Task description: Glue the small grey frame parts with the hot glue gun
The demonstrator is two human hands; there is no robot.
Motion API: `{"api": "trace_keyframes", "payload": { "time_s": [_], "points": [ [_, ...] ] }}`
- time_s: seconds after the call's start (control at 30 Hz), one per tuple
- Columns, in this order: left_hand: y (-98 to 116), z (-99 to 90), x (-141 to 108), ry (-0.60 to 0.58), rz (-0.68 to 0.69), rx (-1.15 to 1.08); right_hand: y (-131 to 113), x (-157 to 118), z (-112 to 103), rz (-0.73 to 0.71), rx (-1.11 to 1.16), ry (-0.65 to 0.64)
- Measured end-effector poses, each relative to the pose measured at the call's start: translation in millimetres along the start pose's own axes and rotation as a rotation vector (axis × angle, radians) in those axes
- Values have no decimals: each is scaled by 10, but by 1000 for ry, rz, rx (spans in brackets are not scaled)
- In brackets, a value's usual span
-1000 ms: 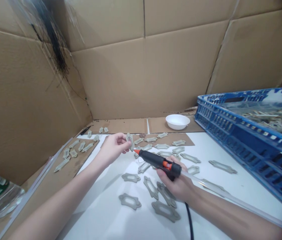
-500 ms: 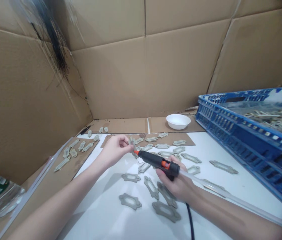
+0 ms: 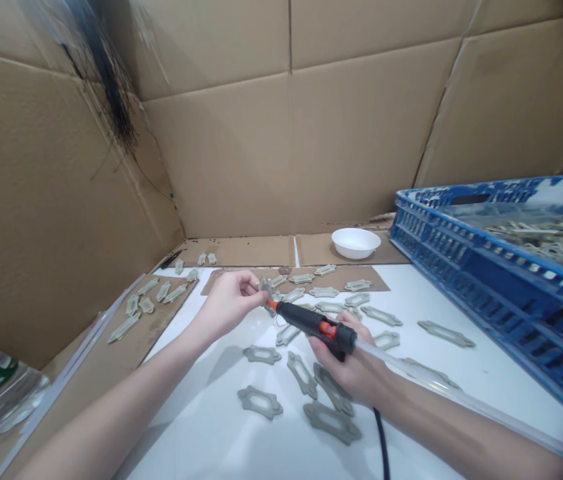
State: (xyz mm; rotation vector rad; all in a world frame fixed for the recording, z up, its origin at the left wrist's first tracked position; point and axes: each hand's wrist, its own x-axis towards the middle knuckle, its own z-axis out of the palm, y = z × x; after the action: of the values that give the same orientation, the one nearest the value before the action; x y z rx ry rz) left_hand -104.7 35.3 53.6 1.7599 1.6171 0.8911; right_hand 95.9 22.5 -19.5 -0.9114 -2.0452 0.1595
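Observation:
My left hand (image 3: 234,300) pinches a small grey-green frame-shaped piece (image 3: 266,289) between thumb and fingers, above the white tabletop. My right hand (image 3: 354,357) is wrapped round a black hot glue gun (image 3: 306,319) with an orange nozzle and a long clear glue stick (image 3: 441,385) running out of its back. The nozzle tip meets or nearly meets the held piece, close to my left thumb; the exact contact is too small to tell. Several similar flat pieces with open middles, such as one frame piece (image 3: 260,402), lie below and around my hands.
A blue plastic crate (image 3: 471,287) holding many pieces stands at the right. At the back is a white bowl (image 3: 356,243). More pieces lie on a cardboard sheet (image 3: 154,327) at left, near a clear bottle (image 3: 1,387). Cardboard walls (image 3: 231,153) enclose the table; dark strands (image 3: 111,87) hang upper left.
Almost nothing differs. My right hand and the back of the glue gun have shifted very slightly left, while the nozzle stays at the held piece.

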Motion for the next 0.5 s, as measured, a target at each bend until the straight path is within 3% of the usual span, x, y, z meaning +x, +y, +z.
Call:
{"api": "trace_keyframes", "payload": {
  "time_s": [0.3, 0.5],
  "points": [
    [-46, 2, 27, 22, 10, 34, -11, 12, 13, 29, -71, -44],
    [-36, -199, 56, 124, -21, 20, 30, 1, 15, 242, -124, -11]
  ]
}}
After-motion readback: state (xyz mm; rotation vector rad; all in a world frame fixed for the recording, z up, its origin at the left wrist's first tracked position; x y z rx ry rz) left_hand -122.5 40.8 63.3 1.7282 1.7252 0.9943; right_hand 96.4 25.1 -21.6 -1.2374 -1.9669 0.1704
